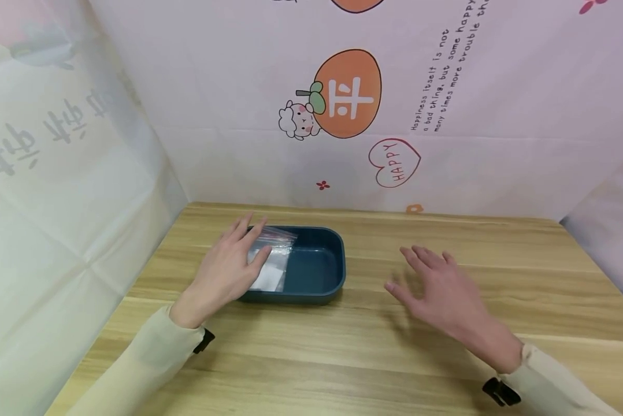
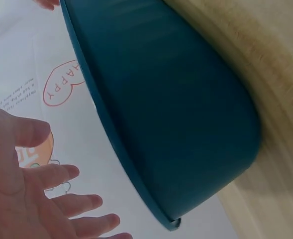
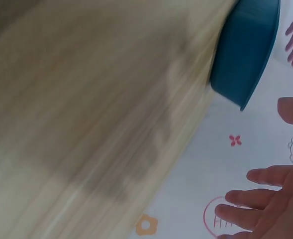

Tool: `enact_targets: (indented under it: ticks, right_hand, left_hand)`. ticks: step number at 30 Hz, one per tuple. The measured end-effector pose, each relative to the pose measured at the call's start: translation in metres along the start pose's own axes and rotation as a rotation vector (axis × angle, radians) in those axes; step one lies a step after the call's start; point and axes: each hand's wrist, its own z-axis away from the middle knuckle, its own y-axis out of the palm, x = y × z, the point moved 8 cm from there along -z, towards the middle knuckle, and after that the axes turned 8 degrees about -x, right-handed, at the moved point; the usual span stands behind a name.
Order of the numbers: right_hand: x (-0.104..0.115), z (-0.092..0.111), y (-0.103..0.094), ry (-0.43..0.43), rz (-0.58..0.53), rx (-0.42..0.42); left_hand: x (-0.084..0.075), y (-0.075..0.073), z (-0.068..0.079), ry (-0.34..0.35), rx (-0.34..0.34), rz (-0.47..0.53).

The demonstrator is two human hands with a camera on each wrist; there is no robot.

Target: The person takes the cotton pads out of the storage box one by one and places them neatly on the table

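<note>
Head view is showing a dark teal container [image 1: 314, 271] sitting on the wood-grain worktop [image 1: 290, 358], left of the middle and near the back edge; its corners are curving round, and its upper side is lying uncovered. Inside its left part a clear bag [image 1: 272, 268] is lying, with a zip strip running across its far end; something flat and white [image 1: 267, 278] is showing through the plastic, though what it is I cannot tell; the bag's left portion is hiding behind the left hand [image 1: 225, 268], while the container's right part is showing its bare floor.

The left hand is hovering over the container's left end, fingers spreading and thumb standing apart; the left wrist view is showing it above the rim, apart from the outer wall and holding nothing. The right hand [image 1: 444, 294] is hanging above the worktop, well to the right of the container, its fingers reaching forward loosely and gripping nothing; a soft shadow is falling on the wood beneath it; the two hands are keeping well apart, with the container's right part and bare wood lying between them.

Pale sleeves [image 1: 140, 358] are covering both forearms; behind the worktop a printed cloth [image 1: 238, 115] is hanging, bearing an orange fruit [image 1: 349, 95] and a red heart [image 1: 395, 163] that is reading HAPPY.
</note>
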Motion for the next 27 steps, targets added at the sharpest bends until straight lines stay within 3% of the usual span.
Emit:
enact_targets:
  ticks: [4, 11, 15, 18, 23, 27]
  right_hand:
    - [0.011, 0.002, 0.004, -0.011, -0.045, 0.026]
    - [0.028, 0.001, 0.001, -0.024, -0.116, -0.006]
    - [0.035, -0.002, -0.002, -0.014, -0.140, -0.003]
    - [0.042, -0.005, -0.004, -0.016, -0.165, -0.005]
    - [0.055, -0.012, -0.009, -0.033, -0.209, -0.009]
    - [0.066, -0.018, -0.009, -0.050, -0.232, 0.003]
  left_hand:
    - [0.008, 0.003, 0.005, -0.042, 0.014, 0.054]
    - [0.028, 0.003, 0.014, -0.091, 0.035, 0.167]
    - [0.042, 0.002, 0.016, -0.127, 0.042, 0.339]
    - [0.056, 0.002, 0.018, -0.195, 0.039, 0.477]
    - [0.076, 0.000, 0.024, -0.271, 0.036, 0.607]
    - [0.086, 0.007, 0.030, -0.293, 0.102, 0.738]
